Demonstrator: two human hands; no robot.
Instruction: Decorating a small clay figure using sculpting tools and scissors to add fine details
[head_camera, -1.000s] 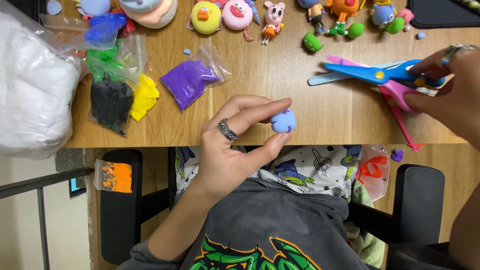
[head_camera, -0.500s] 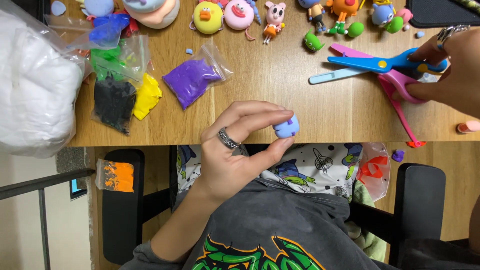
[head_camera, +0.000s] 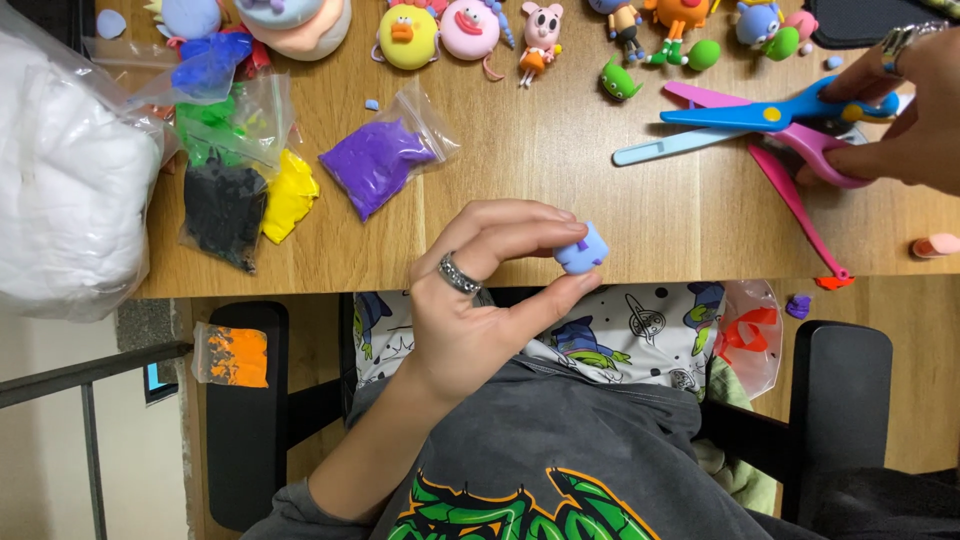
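My left hand (head_camera: 480, 300), with a ring on one finger, pinches a small light-blue clay piece (head_camera: 581, 250) between thumb and fingertips, just above the near edge of the wooden table (head_camera: 560, 170). My right hand (head_camera: 900, 110) is at the far right of the table, its fingers on the handles of a blue pair of scissors (head_camera: 740, 125) that lies across a pink pair of scissors (head_camera: 800, 190). The blue blades point left and look slightly apart.
Bags of purple (head_camera: 375, 165), yellow (head_camera: 288, 195), black (head_camera: 222, 210) and green clay (head_camera: 215, 130) lie at left, beside a big bag of white material (head_camera: 65, 180). Small clay figures (head_camera: 470, 30) line the far edge. An orange clay bag (head_camera: 232, 355) rests on the chair arm.
My right hand has slid the blue scissors up and to the right across the table. My left hand has turned the light-blue piece slightly, staying near the table's edge.
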